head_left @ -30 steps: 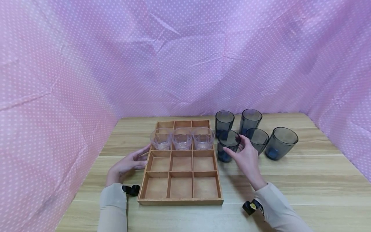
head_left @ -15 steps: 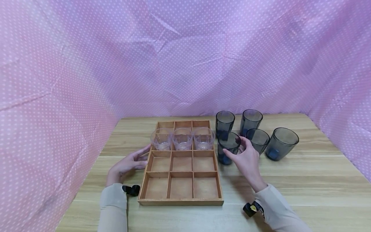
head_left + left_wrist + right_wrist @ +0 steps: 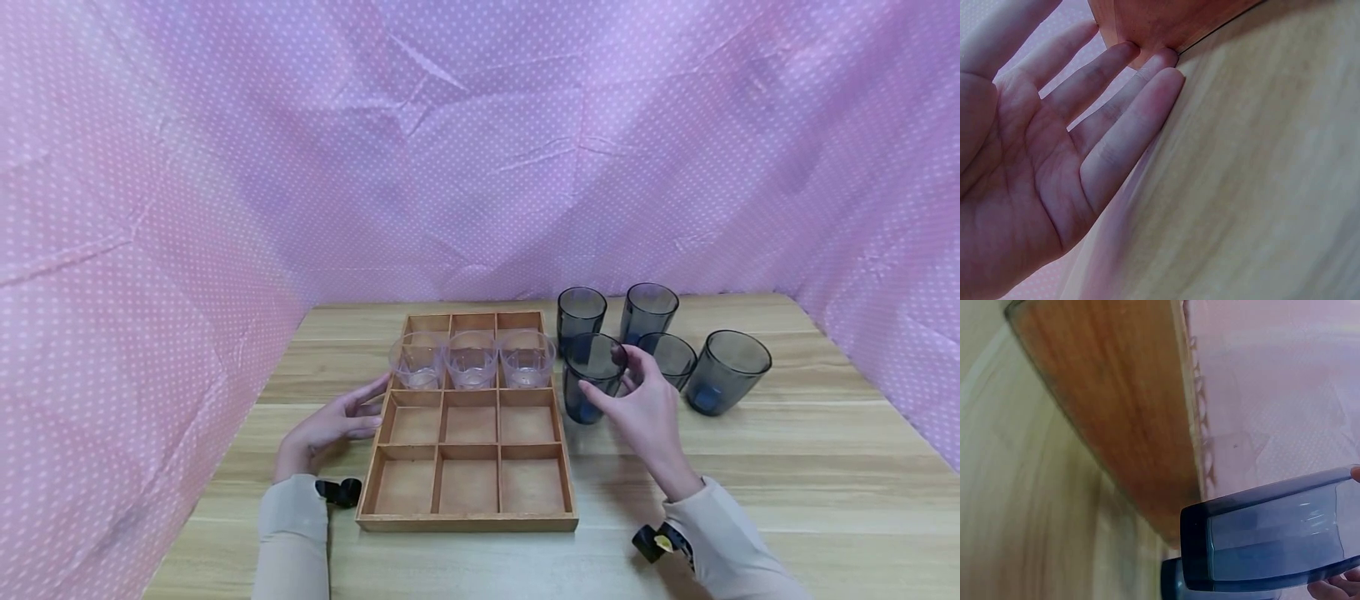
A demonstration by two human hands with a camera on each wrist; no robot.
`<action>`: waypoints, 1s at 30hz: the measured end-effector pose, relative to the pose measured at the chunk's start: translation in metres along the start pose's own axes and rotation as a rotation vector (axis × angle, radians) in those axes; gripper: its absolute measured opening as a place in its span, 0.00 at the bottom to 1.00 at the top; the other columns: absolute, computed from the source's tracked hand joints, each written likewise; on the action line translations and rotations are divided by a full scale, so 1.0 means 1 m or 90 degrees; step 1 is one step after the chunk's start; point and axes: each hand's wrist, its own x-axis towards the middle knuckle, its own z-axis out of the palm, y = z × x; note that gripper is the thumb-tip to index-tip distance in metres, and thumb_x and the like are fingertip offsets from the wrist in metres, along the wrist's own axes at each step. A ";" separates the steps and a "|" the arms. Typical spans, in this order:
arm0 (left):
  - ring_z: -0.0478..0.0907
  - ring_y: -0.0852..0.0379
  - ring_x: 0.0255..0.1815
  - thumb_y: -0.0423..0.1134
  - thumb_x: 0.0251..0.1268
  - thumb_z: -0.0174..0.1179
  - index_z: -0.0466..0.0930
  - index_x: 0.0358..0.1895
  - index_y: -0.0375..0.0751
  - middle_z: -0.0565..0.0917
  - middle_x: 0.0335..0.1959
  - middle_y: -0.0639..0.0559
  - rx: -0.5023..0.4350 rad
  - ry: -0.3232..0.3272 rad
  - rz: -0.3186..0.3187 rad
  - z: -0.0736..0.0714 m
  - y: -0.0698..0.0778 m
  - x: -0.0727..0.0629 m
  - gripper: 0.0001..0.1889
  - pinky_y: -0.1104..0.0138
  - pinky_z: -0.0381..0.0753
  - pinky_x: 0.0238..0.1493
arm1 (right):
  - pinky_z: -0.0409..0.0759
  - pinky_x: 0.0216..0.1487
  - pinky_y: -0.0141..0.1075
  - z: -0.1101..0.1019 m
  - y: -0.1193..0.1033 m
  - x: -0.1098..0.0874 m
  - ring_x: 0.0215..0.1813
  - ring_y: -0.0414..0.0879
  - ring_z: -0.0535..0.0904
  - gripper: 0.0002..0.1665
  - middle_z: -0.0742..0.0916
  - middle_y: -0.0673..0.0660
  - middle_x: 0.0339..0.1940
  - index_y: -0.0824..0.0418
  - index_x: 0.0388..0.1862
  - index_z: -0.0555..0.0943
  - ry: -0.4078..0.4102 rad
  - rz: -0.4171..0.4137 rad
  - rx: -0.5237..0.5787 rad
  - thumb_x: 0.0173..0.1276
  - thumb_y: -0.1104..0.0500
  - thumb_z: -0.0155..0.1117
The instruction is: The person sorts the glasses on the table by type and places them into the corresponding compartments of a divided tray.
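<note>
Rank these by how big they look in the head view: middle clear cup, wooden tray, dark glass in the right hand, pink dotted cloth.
1. Pink dotted cloth
2. Wooden tray
3. Dark glass in the right hand
4. Middle clear cup

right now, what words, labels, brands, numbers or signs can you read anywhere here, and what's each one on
None can be read: no text shows on the dark glasses, clear cups, wooden tray or table.
The pink cloth carries only pale dots.
The yellow patch by the right sleeve is too small to tell if it bears a mark.
</note>
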 end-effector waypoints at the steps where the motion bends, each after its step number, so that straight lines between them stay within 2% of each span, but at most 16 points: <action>1: 0.51 0.32 0.75 0.35 0.69 0.57 0.40 0.79 0.47 0.45 0.79 0.35 0.003 -0.002 0.005 0.000 -0.001 0.000 0.42 0.66 0.78 0.61 | 0.78 0.64 0.48 0.000 -0.002 -0.001 0.62 0.58 0.76 0.42 0.82 0.63 0.59 0.66 0.62 0.71 -0.002 -0.002 -0.001 0.50 0.55 0.79; 6: 0.50 0.32 0.75 0.36 0.68 0.58 0.40 0.79 0.48 0.44 0.79 0.37 0.002 -0.003 0.009 -0.001 -0.004 0.001 0.43 0.67 0.78 0.61 | 0.79 0.62 0.48 0.001 -0.013 -0.003 0.63 0.57 0.76 0.44 0.82 0.63 0.60 0.65 0.63 0.70 -0.010 -0.022 -0.015 0.50 0.54 0.80; 13: 0.52 0.34 0.75 0.38 0.68 0.59 0.42 0.79 0.49 0.46 0.79 0.37 0.004 0.005 0.002 -0.001 -0.005 0.002 0.43 0.67 0.78 0.62 | 0.78 0.63 0.45 0.007 -0.025 -0.003 0.64 0.54 0.75 0.43 0.81 0.61 0.60 0.65 0.63 0.71 -0.030 -0.026 0.020 0.50 0.56 0.80; 19: 0.51 0.31 0.75 0.38 0.68 0.59 0.41 0.79 0.47 0.44 0.79 0.35 0.011 -0.002 0.016 0.000 -0.006 0.003 0.43 0.65 0.77 0.62 | 0.79 0.62 0.44 0.020 -0.032 -0.004 0.65 0.53 0.75 0.43 0.81 0.61 0.60 0.64 0.63 0.72 -0.056 -0.031 0.033 0.49 0.57 0.80; 30: 0.51 0.34 0.76 0.37 0.66 0.60 0.42 0.79 0.51 0.43 0.80 0.40 -0.013 0.005 0.006 0.000 -0.005 0.002 0.44 0.69 0.77 0.61 | 0.81 0.59 0.45 0.050 -0.052 -0.012 0.61 0.54 0.78 0.42 0.84 0.63 0.55 0.65 0.61 0.73 -0.086 -0.073 0.084 0.46 0.59 0.81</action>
